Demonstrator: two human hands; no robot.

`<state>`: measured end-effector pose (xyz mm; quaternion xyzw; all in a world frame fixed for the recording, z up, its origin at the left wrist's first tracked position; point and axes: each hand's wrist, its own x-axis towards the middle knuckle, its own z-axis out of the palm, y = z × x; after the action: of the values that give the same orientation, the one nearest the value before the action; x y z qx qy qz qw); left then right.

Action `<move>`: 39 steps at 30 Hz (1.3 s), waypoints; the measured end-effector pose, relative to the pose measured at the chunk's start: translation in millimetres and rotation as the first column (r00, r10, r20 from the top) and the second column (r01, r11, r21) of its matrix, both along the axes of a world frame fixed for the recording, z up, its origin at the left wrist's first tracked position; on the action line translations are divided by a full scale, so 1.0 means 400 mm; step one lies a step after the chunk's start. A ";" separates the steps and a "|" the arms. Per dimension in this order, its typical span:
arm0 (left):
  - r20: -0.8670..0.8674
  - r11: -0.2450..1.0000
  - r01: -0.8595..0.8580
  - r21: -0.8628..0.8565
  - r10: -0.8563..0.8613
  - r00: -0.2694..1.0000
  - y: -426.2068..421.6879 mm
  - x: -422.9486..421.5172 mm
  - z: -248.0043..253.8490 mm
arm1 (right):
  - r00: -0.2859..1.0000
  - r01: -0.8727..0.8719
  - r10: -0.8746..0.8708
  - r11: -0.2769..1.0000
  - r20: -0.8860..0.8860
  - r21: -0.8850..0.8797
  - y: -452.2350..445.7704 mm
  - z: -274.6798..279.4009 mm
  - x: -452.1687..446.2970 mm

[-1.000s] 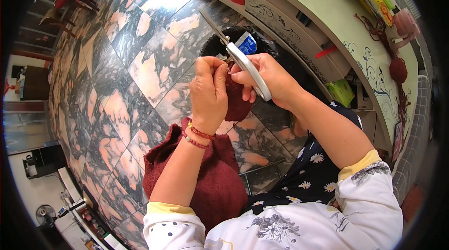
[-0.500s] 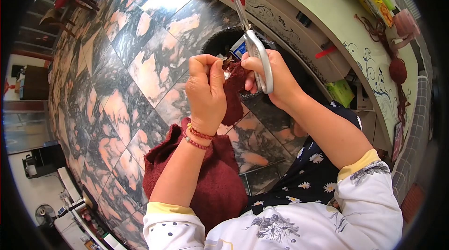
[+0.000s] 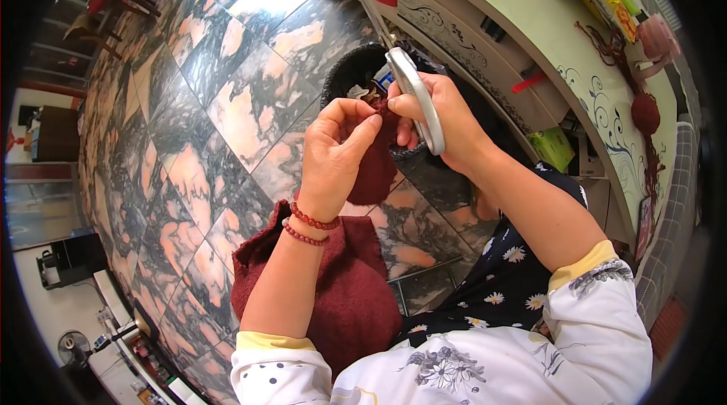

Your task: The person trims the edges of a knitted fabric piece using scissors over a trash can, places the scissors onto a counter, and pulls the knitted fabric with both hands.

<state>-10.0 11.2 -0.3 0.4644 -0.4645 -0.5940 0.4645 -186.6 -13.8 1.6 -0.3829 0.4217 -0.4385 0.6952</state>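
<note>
A maroon knitted piece (image 3: 344,284) lies bunched over my lap, and a narrow part (image 3: 372,174) hangs below my fingers. My left hand (image 3: 333,147), with red bead bracelets at the wrist, is closed in a pinch at the top edge of the knit. My right hand (image 3: 443,113) carries scissors (image 3: 415,91) with pale grey handles against its palm, blades pointing up and away. Its thumb and forefinger also pinch the knit's edge, close to my left fingertips. Exactly what lies between the left fingertips is partly hidden.
Behind my hands, a black bin (image 3: 331,76) holds scraps and a blue-and-white wrapper. A pale curved cabinet (image 3: 485,4) runs along the right, with a ball of maroon yarn (image 3: 644,114) on top. A green pack (image 3: 551,149) sits lower down. Marble tiles (image 3: 189,140) cover the floor.
My left hand has dropped slightly, its fingertips now closer to the right hand's. The scissors' tips have swung left and a little down. A white bit near the left fingers no longer shows there.
</note>
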 end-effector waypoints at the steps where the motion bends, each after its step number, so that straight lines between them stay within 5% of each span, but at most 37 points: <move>1: -0.006 1.000 -0.002 -0.001 0.002 1.000 0.001 0.002 -0.004 | 1.000 0.024 -0.024 1.000 0.015 0.000 0.005 0.000 0.004; 8: -0.095 0.990 -0.114 0.081 0.122 0.988 0.003 -0.010 -0.007 | 0.986 0.101 -0.104 0.995 0.128 0.028 0.028 -0.005 0.028; 13: -0.194 0.974 -0.053 0.222 0.097 0.976 -0.009 0.009 -0.020 | 0.997 0.062 -0.060 0.996 0.038 -0.065 0.024 -0.001 0.029; 33: -0.255 0.988 -0.012 0.155 0.052 0.966 -0.007 0.006 -0.011 | 0.993 -0.099 0.096 0.994 -0.068 -0.041 0.023 0.008 0.027; 39: -0.317 0.977 -0.021 0.213 0.090 0.944 -0.007 0.004 -0.004 | 0.993 -0.038 0.017 0.981 -0.113 -0.190 0.031 0.010 0.037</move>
<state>-8.3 8.4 -1.9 0.4188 -0.3041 -0.6939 0.5006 -171.6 -1.2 5.8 -0.4776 0.4103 -0.4455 0.6365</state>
